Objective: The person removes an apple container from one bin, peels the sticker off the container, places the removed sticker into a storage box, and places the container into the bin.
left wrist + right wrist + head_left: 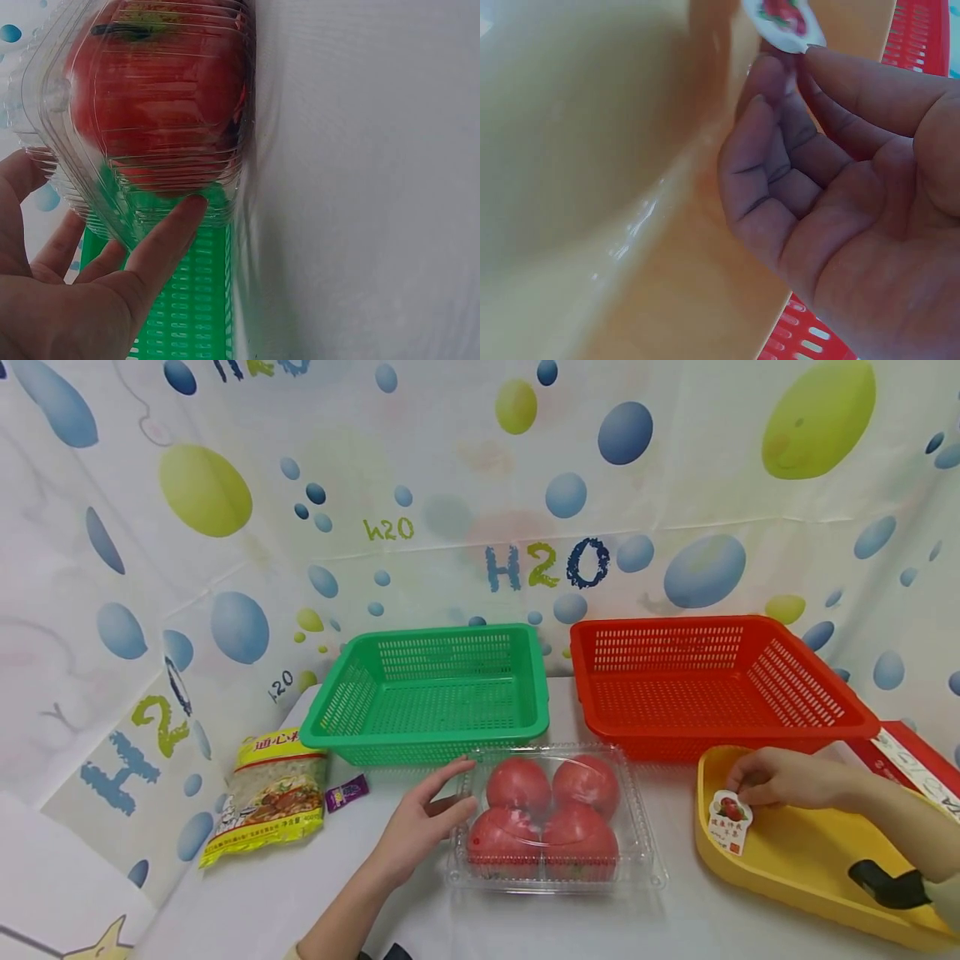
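Observation:
A clear plastic clamshell box [555, 852] of several large red apples [519, 787] stands mid-table, its lid down. My left hand [422, 827] rests at the box's left side with fingers extended; in the left wrist view, the thumb [172, 232] touches the ribbed plastic wall beside an apple. Over the yellow tray [795, 893], my right hand [795, 779] pinches a small white label [730, 821] with a red fruit picture and printed characters. Thumb and fingertips hold the label [786, 22] by its edge in the right wrist view, where part of it is cut off by the frame.
Behind the box stand a green basket [442, 750] and a red basket [720, 735]. A yellow food bag [270, 793] and a small purple packet [347, 792] lie left. Beyond the yellow tray at right is a red-and-white box [911, 760]. A patterned curtain [450, 460] hangs behind.

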`<state>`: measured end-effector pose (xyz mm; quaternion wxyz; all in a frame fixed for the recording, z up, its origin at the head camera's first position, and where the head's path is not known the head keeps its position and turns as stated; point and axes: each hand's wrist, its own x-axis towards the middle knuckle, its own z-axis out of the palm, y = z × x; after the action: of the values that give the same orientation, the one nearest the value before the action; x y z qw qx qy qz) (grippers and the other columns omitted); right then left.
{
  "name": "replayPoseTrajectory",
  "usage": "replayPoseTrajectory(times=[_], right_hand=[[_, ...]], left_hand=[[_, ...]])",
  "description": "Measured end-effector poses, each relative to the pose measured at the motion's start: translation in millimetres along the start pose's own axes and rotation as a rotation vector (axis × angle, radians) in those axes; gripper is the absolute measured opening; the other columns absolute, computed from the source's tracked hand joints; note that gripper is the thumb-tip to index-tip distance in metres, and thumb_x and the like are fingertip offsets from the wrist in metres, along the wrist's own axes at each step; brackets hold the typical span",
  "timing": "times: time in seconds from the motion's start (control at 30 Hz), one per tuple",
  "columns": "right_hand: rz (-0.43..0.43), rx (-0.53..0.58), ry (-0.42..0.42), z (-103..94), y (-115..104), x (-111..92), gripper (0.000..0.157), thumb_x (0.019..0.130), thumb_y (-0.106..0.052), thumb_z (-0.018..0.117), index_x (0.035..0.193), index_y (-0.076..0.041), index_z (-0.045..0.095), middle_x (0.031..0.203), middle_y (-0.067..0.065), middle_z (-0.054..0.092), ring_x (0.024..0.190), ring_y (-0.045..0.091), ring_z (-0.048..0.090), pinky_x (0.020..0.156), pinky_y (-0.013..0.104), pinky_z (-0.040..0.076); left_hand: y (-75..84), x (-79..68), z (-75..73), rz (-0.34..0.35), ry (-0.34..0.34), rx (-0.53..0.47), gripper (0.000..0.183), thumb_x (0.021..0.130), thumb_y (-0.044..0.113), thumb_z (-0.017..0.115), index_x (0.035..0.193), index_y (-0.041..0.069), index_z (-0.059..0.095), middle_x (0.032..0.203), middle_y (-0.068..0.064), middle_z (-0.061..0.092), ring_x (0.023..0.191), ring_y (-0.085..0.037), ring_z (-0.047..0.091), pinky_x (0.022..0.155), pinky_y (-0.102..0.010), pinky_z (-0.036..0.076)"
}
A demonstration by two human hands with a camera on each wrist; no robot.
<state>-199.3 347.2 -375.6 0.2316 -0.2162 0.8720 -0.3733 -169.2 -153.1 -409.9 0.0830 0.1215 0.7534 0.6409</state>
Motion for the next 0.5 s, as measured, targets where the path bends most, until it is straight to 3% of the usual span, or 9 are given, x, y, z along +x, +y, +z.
replayPoseTrajectory(times=[0.3, 0.5], right_hand=[[0.057, -0.029, 0.023, -9.5, -9, -5, 0.032, 0.096, -0.015, 0.068, 0.123, 0.002, 0.065, 0.112, 0.010, 0.065, 0.093, 0.024, 0.063, 0.077, 0.035, 0.058], [0.128, -0.046, 0.031, -19.3, -19, -10, 0.038, 0.097, -0.021, 0.068, 0.128, 0.001, 0.063, 0.114, 0.008, 0.066, 0.099, 0.026, 0.062, 0.080, 0.030, 0.057]], left_hand=[[0.7, -0.8, -0.7, -0.007, -0.001, 0.014, 0.054, 0.097, 0.019, 0.070, 0.148, 0.017, 0.053, 0.162, -0.004, 0.033, 0.131, -0.037, 0.052, 0.091, -0.045, 0.055], [1.0, -1.0, -0.7, -0.009, -0.003, 0.012, 0.054, 0.097, 0.020, 0.070, 0.148, 0.018, 0.052, 0.162, -0.004, 0.033, 0.132, -0.037, 0.051, 0.091, -0.045, 0.055]])
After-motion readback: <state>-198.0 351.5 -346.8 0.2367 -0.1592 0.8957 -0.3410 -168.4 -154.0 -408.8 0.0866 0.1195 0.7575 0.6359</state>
